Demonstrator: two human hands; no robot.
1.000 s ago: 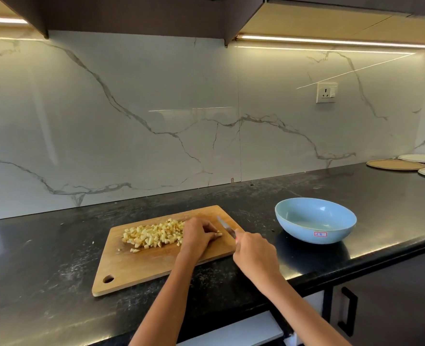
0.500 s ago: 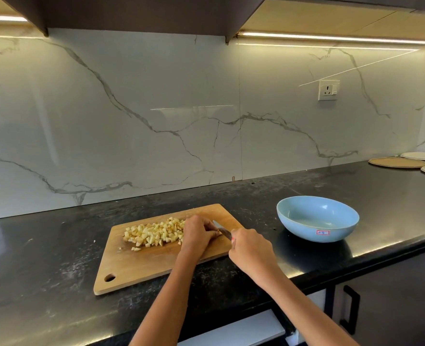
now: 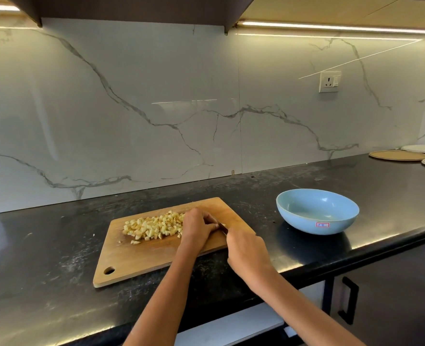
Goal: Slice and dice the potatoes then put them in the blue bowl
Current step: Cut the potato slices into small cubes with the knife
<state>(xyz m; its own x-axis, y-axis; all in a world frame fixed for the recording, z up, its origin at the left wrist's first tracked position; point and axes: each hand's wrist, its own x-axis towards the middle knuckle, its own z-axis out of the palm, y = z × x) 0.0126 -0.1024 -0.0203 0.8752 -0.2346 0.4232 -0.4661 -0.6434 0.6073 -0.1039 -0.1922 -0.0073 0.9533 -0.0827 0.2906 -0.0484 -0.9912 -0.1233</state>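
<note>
right hand: your right hand point(image 3: 247, 254) is wrapped around the knife point(image 3: 222, 228) handle. A second ago the blade was up and in plain sight; now it's come down and only a sliver peeks out between your two hands.
left hand: your left hand point(image 3: 197, 226) has fingers curled down over whatever is left to cut. Can't actually see the piece under them, so I'm guessing it's a small last bit.
what changed: the two hands have closed in on each other, nearly touching. Looks like one more cut just landed.
diced potato: the pile point(image 3: 154, 227) sits mid cutting board point(image 3: 156, 258), right against your left hand's far side.
blue bowl: the blue bowl point(image 3: 317, 212) is empty, off to the right on the tabletop point(image 3: 44, 258), apart from the board.
task: dicing looks nearly finished; the transfer hasn't started.
</note>
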